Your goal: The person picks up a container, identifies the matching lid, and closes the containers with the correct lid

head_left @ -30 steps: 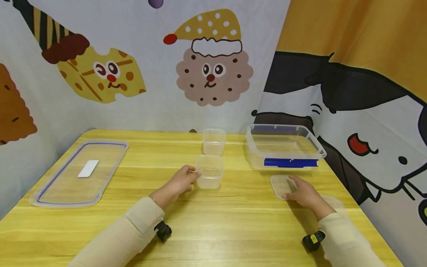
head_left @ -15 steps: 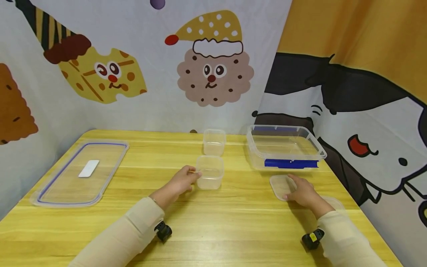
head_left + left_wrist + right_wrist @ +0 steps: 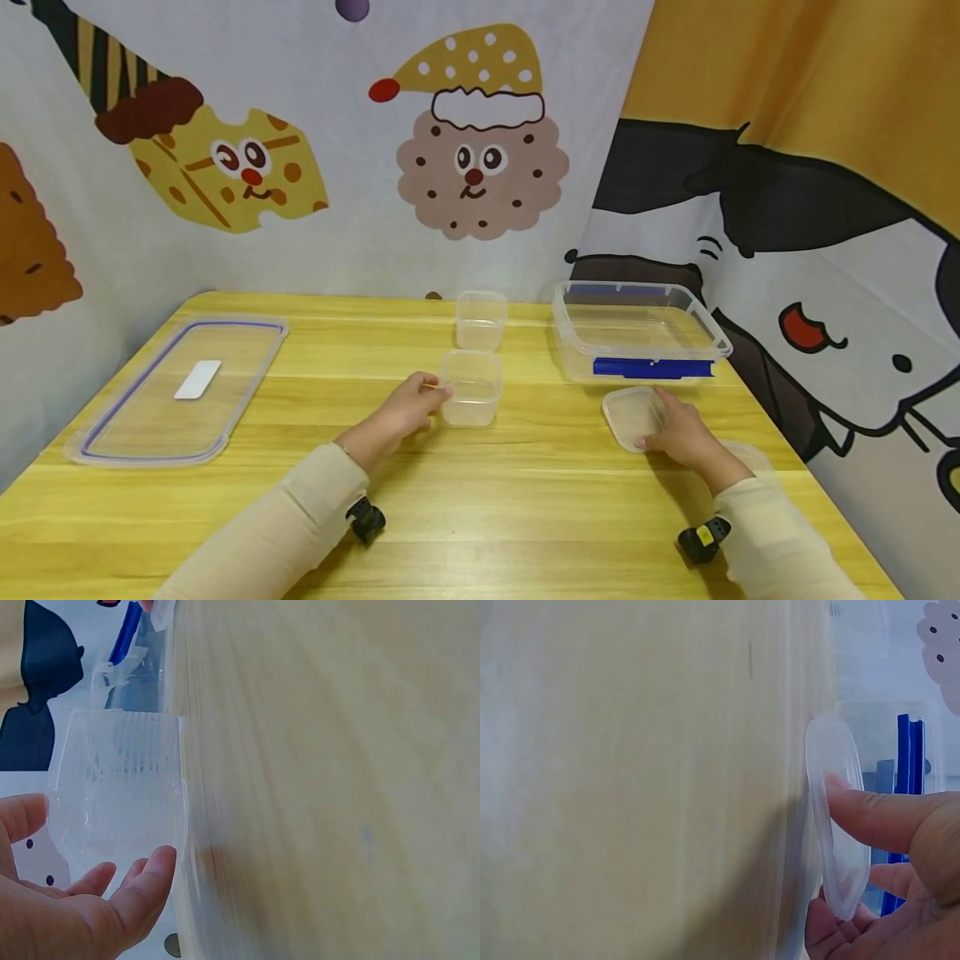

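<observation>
In the head view my left hand [image 3: 401, 412] is at the left side of the nearer small clear plastic container [image 3: 471, 400], its fingertips at the rim. The left wrist view shows those fingers [image 3: 142, 896] relaxed and spread beside the container's wall, not wrapped round it. My right hand [image 3: 682, 429] pinches a small clear lid [image 3: 630, 417] by its edge. Tilted, the lid has one edge raised off the table; in the right wrist view the thumb [image 3: 877, 817] lies on one face and the fingers curl at its lower edge.
Behind the nearer container stands a second small container [image 3: 481, 321]. A large clear box [image 3: 652, 367] with blue clips is at the back right. Another clear lid [image 3: 752, 458] lies partly under the right forearm. A big blue-rimmed lid [image 3: 168, 417] lies on the table's left.
The small lid in my right hand has tilted up from lying flat on the table, its left side now higher. My left hand and the containers stay put.
</observation>
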Demonstrator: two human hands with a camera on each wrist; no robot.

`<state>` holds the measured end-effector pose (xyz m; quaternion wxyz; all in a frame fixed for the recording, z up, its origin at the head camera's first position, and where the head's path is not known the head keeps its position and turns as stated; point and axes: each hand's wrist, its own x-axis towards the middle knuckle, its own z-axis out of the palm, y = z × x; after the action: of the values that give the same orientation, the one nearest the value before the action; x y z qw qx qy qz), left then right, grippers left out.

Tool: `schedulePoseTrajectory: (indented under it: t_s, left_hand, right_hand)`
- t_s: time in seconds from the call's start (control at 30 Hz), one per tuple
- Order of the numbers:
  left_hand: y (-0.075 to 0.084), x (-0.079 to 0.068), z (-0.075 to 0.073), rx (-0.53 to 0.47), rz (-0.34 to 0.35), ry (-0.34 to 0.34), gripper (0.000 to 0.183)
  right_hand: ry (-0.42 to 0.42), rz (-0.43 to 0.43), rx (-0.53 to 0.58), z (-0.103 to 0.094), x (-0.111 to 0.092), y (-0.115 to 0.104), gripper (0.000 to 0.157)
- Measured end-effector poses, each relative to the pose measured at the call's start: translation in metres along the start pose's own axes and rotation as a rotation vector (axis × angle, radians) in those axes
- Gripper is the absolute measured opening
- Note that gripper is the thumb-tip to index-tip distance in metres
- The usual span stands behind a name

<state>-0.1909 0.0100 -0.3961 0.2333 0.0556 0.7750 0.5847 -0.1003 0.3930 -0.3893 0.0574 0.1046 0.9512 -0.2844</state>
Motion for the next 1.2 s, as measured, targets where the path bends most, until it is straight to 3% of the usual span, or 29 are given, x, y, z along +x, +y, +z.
schedulePoseTrajectory:
  t_s: [0.43,0.77,1.2]
  left_hand:
    - [-0.001,-0.001,-0.001,-0.002,0.003,-0.009,0.048]
    - [0.0,-0.002,0.0,-0.009,0.007,0.0,0.048]
    - [0.001,-0.005,-0.001,-0.006,0.013,0.001,0.048]
  right_hand:
    - [0.049,-0.039,0.094,0.003,-0.002,0.006,0.097]
    - [0.065,0.027,0.203,-0.002,-0.008,0.002,0.087]
    - [0.148,0.016,0.235,-0.001,-0.014,0.001,0.068]
